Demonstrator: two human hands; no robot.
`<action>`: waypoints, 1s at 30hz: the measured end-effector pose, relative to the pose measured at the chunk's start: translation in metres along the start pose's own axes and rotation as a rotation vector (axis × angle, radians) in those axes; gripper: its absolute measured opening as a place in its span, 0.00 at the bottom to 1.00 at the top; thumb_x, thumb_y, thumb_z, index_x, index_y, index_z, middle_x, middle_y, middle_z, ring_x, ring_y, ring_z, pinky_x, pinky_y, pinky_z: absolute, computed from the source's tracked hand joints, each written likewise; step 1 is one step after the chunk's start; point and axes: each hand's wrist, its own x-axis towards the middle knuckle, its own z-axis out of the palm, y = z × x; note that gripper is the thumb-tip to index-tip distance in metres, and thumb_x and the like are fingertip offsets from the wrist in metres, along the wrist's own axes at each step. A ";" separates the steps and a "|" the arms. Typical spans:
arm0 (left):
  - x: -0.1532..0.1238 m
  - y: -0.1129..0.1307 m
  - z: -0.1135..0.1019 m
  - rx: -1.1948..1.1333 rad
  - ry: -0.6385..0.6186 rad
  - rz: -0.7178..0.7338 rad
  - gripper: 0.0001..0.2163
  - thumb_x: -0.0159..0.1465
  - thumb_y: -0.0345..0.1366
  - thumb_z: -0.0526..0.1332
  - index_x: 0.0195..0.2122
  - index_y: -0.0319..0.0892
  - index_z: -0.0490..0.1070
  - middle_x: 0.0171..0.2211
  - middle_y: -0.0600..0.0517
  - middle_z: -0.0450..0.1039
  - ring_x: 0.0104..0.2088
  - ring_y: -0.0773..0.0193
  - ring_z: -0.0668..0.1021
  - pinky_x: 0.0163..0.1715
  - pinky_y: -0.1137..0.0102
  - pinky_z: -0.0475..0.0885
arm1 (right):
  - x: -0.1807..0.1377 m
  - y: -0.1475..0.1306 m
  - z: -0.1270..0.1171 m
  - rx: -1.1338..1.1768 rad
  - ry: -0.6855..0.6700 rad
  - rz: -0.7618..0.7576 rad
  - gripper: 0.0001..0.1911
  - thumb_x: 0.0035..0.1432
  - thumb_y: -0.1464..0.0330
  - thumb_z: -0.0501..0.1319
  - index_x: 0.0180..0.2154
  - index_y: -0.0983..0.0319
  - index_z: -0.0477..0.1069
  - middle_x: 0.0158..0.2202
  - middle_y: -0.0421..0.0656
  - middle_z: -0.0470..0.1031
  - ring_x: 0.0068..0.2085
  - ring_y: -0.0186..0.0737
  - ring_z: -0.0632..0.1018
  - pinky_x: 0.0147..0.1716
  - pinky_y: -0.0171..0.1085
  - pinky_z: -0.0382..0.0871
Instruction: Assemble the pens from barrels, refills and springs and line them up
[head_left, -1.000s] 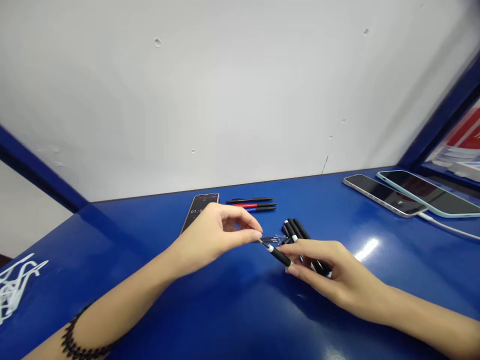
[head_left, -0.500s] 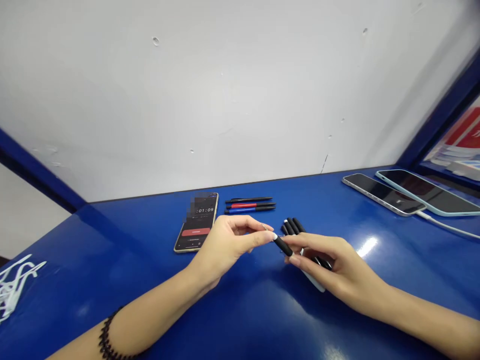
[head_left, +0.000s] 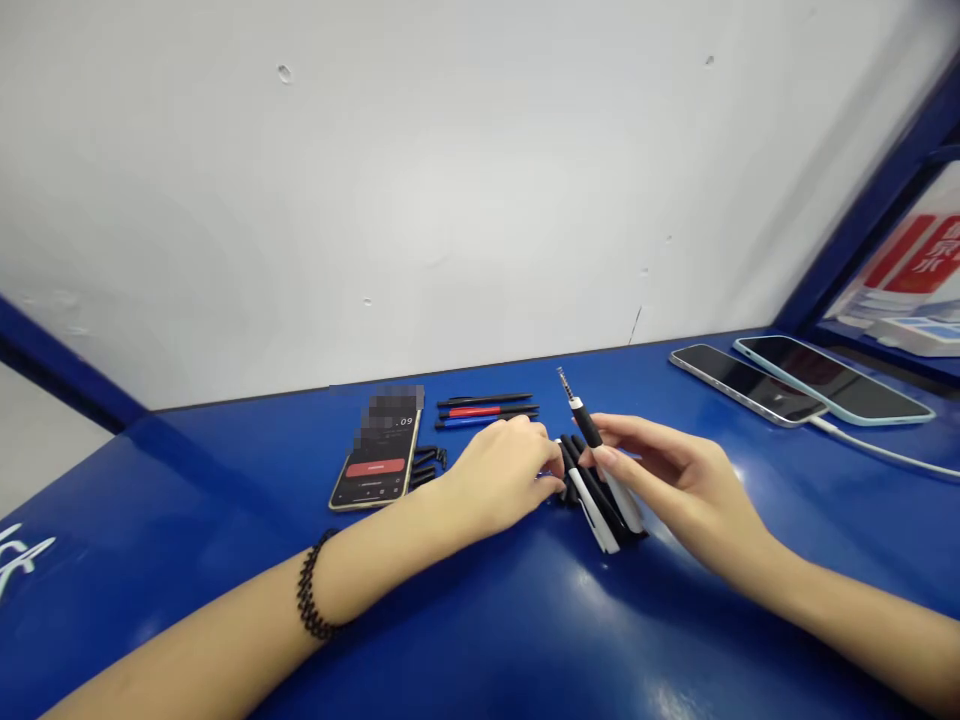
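Observation:
My right hand [head_left: 660, 470] pinches a black pen barrel [head_left: 589, 425] with a white collar, held tilted upward. A refill with a spring [head_left: 565, 383] sticks out of its upper end. Below and beside it lies a bunch of black and white pen parts; a white one with a clip [head_left: 596, 515] is at the front. My left hand [head_left: 506, 475] is palm down at the left side of this bunch, fingers curled and thumb close to them. Whatever is between those fingertips is hidden.
Three assembled pens [head_left: 486, 411] lie in a row behind my left hand. A phone [head_left: 379, 455] showing a timer lies left of small black parts [head_left: 427, 462]. Two more phones [head_left: 750, 385] and a white cable [head_left: 885, 443] are at the right. White pieces [head_left: 22, 560] lie far left.
The left hand has let go of the pen's end and moved down to the pen parts. The right hand has tipped the barrel upward, and the spring now shows.

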 end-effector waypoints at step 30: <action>-0.065 0.006 -0.003 -1.348 0.415 -0.498 0.08 0.56 0.37 0.61 0.34 0.40 0.68 0.31 0.53 0.69 0.30 0.70 0.68 0.32 0.74 0.63 | -0.015 -0.001 0.017 -0.374 -0.302 -0.130 0.13 0.57 0.66 0.55 0.43 0.59 0.70 0.27 0.41 0.73 0.24 0.34 0.70 0.22 0.32 0.65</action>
